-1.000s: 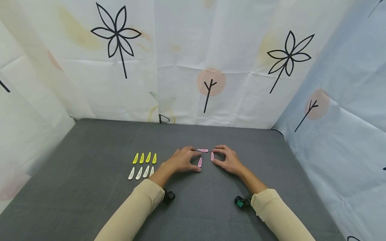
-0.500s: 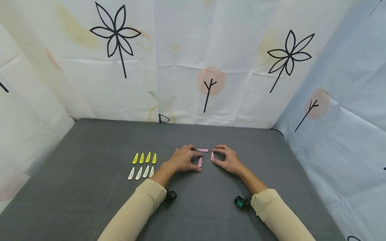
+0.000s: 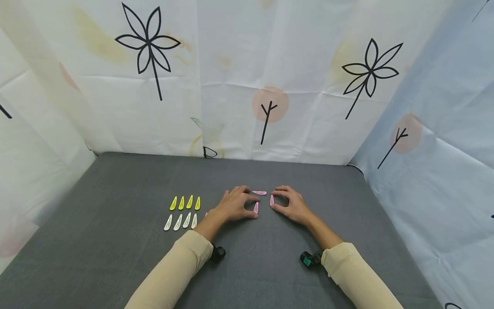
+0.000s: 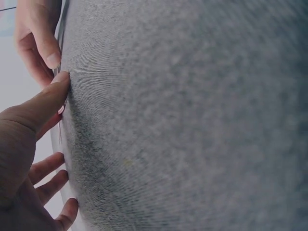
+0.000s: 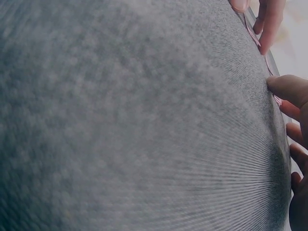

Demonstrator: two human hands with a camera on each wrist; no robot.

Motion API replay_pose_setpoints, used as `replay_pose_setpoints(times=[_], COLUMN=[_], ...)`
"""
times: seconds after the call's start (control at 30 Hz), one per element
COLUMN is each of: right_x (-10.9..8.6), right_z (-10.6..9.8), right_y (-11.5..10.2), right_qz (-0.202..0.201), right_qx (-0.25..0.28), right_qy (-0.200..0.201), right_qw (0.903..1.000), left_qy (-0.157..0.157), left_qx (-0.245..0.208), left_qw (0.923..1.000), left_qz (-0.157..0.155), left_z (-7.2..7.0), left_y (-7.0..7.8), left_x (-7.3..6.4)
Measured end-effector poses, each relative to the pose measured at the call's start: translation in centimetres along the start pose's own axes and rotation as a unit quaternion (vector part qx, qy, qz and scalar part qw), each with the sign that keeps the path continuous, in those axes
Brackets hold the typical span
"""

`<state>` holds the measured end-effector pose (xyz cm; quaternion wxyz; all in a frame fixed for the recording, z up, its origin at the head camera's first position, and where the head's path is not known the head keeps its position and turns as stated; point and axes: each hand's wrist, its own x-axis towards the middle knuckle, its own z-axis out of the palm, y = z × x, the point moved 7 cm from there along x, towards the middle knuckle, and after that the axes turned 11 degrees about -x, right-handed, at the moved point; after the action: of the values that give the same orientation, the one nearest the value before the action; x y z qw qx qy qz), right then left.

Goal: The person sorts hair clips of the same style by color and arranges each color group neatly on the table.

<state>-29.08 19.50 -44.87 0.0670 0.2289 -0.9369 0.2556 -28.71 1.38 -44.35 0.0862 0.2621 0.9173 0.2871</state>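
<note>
My left hand (image 3: 234,205) holds a pink snap hair clip (image 3: 256,207) lengthwise, index fingertip at its far end and thumb at its near end. A second pink hair clip (image 3: 272,200) stands between the thumb and index finger of my right hand (image 3: 293,206), gripped the same way. Both clips point away from me, side by side with a gap between. A third pink clip (image 3: 260,193) lies crosswise just beyond them. In the right wrist view, a thin pink clip edge (image 5: 277,100) shows between the right thumb and index finger.
Left of the hands, a row of yellow hair clips (image 3: 189,201) lies above a row of white ones (image 3: 178,222). A bit of pink (image 3: 206,214) peeks out by my left wrist. Patterned cloth walls (image 3: 231,86) enclose the grey table (image 3: 127,184).
Both hands stay nearly in place at their pink clips. The left forearm has shifted slightly right, uncovering more of the last white clip and a bit of pink beside the wrist.
</note>
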Motion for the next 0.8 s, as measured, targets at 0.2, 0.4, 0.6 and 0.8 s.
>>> replay_pose_setpoints(times=[0.2, 0.4, 0.6, 0.8], right_x=[0.0, -0.1, -0.2, -0.2], right_z=[0.0, 0.0, -0.1, -0.2], right_y=[0.0, -0.1, -0.1, -0.2], right_qz=[0.0, -0.005, -0.005, -0.004], right_qx=[0.003, 0.005, 0.007, 0.004], right_qy=[0.0, -0.001, 0.004, 0.004], right_qw=[1.0, 1.0, 1.0, 1.0], left_qy=[-0.009, -0.013, 0.003, 0.031], left_qx=[-0.015, -0.008, 0.001, 0.002], left_qw=[0.9998, 0.9994, 0.9987, 0.9975], left_qz=[0.009, 0.032, 0.05, 0.064], left_z=[-0.4, -0.7, -1.9, -3.5], left_y=[-0.1, -0.6, -1.4, -2.4], left_x=[-0.6, -1.9, -4.0, -5.8])
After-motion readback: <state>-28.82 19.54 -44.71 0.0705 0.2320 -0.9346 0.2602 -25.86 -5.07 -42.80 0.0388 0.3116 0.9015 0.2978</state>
